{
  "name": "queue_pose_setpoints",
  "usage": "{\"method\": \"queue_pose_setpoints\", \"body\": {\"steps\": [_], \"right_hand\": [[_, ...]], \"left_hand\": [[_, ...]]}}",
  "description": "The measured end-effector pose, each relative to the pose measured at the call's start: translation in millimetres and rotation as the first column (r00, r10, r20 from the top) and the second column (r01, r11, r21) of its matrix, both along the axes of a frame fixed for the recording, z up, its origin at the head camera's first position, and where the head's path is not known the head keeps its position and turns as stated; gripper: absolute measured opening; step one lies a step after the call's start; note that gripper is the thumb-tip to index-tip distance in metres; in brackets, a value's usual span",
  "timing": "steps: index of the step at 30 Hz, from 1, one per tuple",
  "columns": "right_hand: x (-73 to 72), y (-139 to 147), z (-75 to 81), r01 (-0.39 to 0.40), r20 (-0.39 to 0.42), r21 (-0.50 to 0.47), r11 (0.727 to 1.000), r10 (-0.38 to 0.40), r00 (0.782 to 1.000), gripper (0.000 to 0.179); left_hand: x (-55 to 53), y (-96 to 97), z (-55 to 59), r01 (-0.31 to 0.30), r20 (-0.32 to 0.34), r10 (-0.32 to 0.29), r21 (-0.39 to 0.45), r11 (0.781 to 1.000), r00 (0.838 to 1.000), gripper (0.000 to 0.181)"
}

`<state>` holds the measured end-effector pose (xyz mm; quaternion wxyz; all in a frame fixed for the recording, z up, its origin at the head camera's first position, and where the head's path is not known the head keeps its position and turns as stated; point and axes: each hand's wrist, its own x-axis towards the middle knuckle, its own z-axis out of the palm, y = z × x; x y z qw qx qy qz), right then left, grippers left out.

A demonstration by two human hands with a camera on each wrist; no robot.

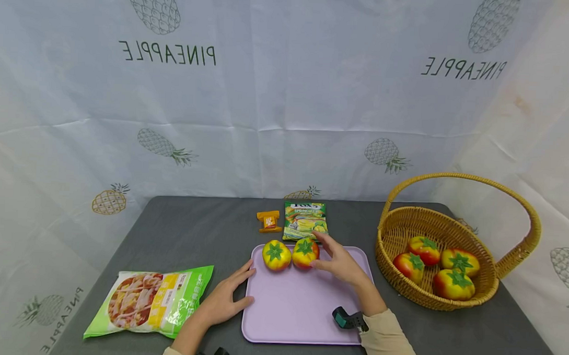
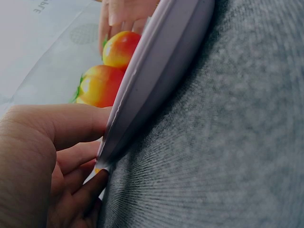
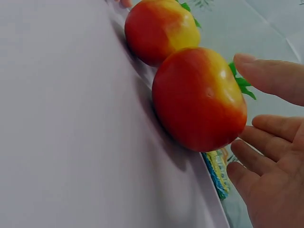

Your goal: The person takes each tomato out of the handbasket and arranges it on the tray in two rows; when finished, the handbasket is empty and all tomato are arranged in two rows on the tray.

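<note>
Two red-and-yellow tomatoes with green star-shaped tops sit side by side at the back of a lilac tray (image 1: 303, 309). My right hand (image 1: 340, 263) is beside the right tomato (image 1: 303, 255), fingers spread and thumb apart. In the right wrist view, that tomato (image 3: 199, 99) rests on the tray, and the hand is not closed round it. The left tomato (image 1: 276, 255) stands next to it. My left hand (image 1: 223, 301) lies at the tray's left edge, fingers extended. Its fingertips touch the rim in the left wrist view; some fingers are partly hidden.
A wicker basket (image 1: 389, 270) with a tall handle holds several similar tomatoes at the right. Behind the tray lie a green seasoning packet (image 1: 304, 217) and a small orange wrapped snack (image 1: 269, 221). A large green-and-white food bag (image 1: 150, 301) lies at the left.
</note>
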<state>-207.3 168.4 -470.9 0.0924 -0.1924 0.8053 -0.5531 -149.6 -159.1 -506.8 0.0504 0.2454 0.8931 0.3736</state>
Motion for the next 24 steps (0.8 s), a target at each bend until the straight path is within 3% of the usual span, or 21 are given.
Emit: {"method": "queue_pose_setpoints", "body": {"steps": [6,11,24], "right_hand": [[1.4,8,7.0,0.026,-0.047,-0.030,0.999,-0.028,0.999,0.075],[5.1,24,16.0,0.050,-0.092,0.002,0.999,-0.049,0.995,0.069],[25.0,78,55.3,0.140,-0.195,0.039,0.989,-0.130,0.972,0.065]], "left_hand": [[0.5,-0.3,-1.3,-0.001,-0.011,0.001,0.007,1.000,1.000,0.063],[0.7,-0.4,0.1,0.007,-0.014,-0.007,0.009,1.000,1.000,0.063],[0.3,-0.1,-0.1,0.003,-0.005,-0.003,0.007,1.000,1.000,0.063]]}}
